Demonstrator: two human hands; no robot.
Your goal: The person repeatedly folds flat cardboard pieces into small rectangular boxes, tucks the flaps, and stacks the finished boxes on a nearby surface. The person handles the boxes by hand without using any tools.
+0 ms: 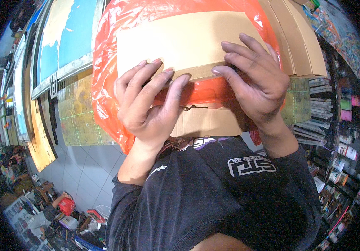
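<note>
A flat tan cardboard box (180,42) lies on a crumpled red plastic bag (104,90) in front of me. My left hand (148,102) rests at the box's near left side, fingers stretched and slightly apart, their tips on the cardboard near its front edge. Over the right side is my right hand (257,77), with fingers spread, slightly bent, and the thumb by the near edge. Neither hand grips anything that I can see. Between the hands and my body lies another piece of cardboard (209,121), with a short dark cord (195,107) at its far edge.
Cardboard pieces (293,42) lie to the right of the bag. Framed blue screens (77,33) stand at the left beside a worn tabletop (79,111) with green lines. Stacked grey frames (320,100) and shelves of containers (343,163) are on the right.
</note>
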